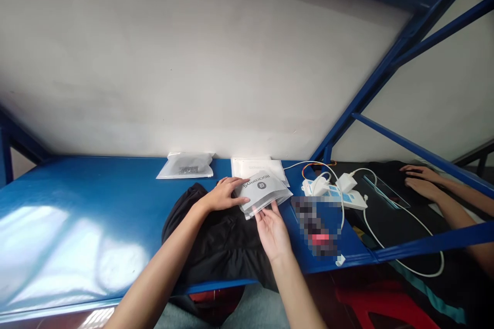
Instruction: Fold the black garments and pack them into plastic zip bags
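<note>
A frosted plastic zip bag (252,194), printed ROCKBROS with a round logo, is held tilted just above the black cloth (224,247). My left hand (226,195) grips its left side, thumb lying on the printed face and fingers over the far edge. From the near side, my right hand (273,231) comes palm up, its fingertips at the bag's lower edge; whether they are inside or beneath it I cannot tell. Behind it, flat white packets (258,165) lie by the wall. The black cloth spreads over the table's front edge below both hands.
Another clear bag (186,165) with something dark inside lies to the left on the blue table (100,190). To the right are a white power strip (335,195) with chargers and cables and a blurred-out item (316,229). Another person's hands (422,182) rest beyond the blue frame.
</note>
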`<state>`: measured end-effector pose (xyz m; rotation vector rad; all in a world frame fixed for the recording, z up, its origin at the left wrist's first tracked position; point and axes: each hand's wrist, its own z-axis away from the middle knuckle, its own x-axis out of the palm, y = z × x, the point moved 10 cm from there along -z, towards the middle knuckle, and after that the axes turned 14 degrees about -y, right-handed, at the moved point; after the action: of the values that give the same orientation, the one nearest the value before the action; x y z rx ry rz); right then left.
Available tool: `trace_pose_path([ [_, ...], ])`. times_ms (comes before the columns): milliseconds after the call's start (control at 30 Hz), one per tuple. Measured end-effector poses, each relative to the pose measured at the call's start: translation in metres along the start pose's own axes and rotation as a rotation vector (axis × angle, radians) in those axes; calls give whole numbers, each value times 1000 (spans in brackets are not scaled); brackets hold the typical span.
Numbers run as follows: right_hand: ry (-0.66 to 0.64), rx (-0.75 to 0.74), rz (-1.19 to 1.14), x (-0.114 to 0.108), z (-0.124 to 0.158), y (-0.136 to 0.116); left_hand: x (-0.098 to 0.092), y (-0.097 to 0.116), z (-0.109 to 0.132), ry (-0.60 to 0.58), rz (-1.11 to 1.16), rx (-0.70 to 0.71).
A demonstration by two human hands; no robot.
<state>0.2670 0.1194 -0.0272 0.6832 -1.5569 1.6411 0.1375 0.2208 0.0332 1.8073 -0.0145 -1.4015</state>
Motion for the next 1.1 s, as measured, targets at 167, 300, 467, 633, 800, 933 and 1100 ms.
trace_pose_path([
  [167, -12, -16, 73, -12, 49, -11, 0, -2, -1, -7, 10, -13],
  [300, -61, 118, 12, -4, 64, -3, 2, 0, -1, -26, 6, -3],
  [467, -66, 122, -44, 15, 29, 4, 1, 5, 1, -21, 10, 50],
  [633, -96, 56, -58, 21, 17, 8, 4, 8, 1, -57, 10, 93],
  [800, -48, 134, -35, 6, 35, 7, -17, 12, 12, 26, -21, 85],
  [933, -47, 133, 11, -5, 55, -5, -33, 24, 42, 143, -23, 110],
  [1100, -61, 127, 8, -3, 48, -6, -5, 40, 54, 125, -115, 165],
])
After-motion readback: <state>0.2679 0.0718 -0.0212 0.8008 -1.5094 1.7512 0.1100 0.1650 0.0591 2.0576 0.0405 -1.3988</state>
